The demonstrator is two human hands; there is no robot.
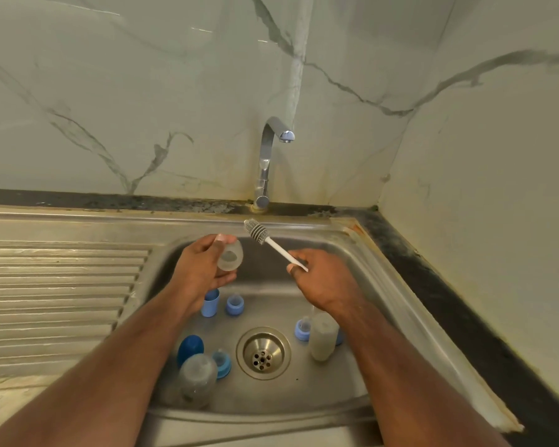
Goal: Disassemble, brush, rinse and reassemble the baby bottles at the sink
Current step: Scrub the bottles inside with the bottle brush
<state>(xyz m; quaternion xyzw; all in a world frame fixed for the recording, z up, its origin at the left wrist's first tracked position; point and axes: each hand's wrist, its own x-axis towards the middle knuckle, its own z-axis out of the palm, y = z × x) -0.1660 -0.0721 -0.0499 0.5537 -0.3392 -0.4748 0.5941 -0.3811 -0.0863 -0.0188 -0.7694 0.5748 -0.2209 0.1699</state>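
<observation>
Dull brushed-steel sink (384,269), shiny chrome tap (265,162), glossy marble-look wall (142,91), cloudy translucent plastic bottle (229,255).

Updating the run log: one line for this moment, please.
left hand: holds bottle | right hand: holds brush | tap: off | brush outside bottle

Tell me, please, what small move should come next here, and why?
Probably bring the brush head into the open mouth of the bottle. The left hand holds the bottle tilted toward the brush, the right hand holds the handle, and the bristles are outside, just above it.
</observation>
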